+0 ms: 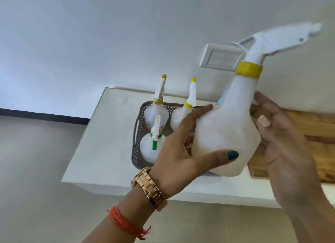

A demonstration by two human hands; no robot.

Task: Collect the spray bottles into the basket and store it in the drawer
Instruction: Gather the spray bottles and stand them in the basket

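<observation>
Left wrist: nearest the camera, with a gold link watch (149,187) and an orange thread band (126,224) below it.
Left hand (183,152): fingers spread and wrapped on the held spray bottle (228,133), thumb with a dark painted nail pressed across its lower front, index finger along its left side.
Right hand (288,150): open, fingers loosely apart, cupping the right side of the same bottle; fingertips touch its shoulder, and the palm appears to rest on its side.
Held bottle look: white, pear-shaped, wide base and narrow neck, yellow collar (249,69), white trigger head tilted up and to the right, blurred; a small coloured label on its left flank.
Held bottle place: lifted between both hands, in front of the basket's right part.
Basket (137,130): grey, perforated, with a handle slot on its left wall; beyond the left hand's fingers, on a white counter (101,143).
Bottles in basket: three upright white ones; two with yellow collars (157,114) (181,115) at the back, one with a green collar (152,146) in front.
Open room: bare counter left of the basket up to the left edge; a narrow strip between basket and front edge.
Right of hands: wooden board (313,126), just beside the right hand's fingers.
Beyond: pale wall with a white switch plate (221,56).
</observation>
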